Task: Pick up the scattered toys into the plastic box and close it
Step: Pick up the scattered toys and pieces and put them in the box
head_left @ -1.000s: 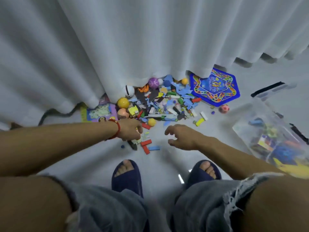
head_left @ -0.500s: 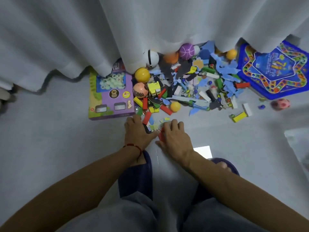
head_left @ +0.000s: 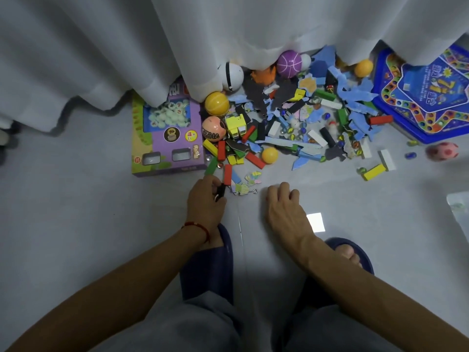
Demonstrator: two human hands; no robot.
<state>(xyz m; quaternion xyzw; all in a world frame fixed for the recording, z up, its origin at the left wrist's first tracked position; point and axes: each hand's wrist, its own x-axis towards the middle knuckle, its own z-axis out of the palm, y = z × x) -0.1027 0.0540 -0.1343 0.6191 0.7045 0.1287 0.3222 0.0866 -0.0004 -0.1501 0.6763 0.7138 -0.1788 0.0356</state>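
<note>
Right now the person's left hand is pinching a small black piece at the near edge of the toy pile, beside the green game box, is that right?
Not quite: the head view shows the game box is purple. The left hand does pinch the small black piece at the pile's near edge.

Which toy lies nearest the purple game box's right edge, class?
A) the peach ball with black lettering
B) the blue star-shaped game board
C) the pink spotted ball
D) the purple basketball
A: the peach ball with black lettering sits just beside the right edge of the purple game box, while the purple basketball, pink spotted ball and blue star-shaped game board all lie farther right.
</note>
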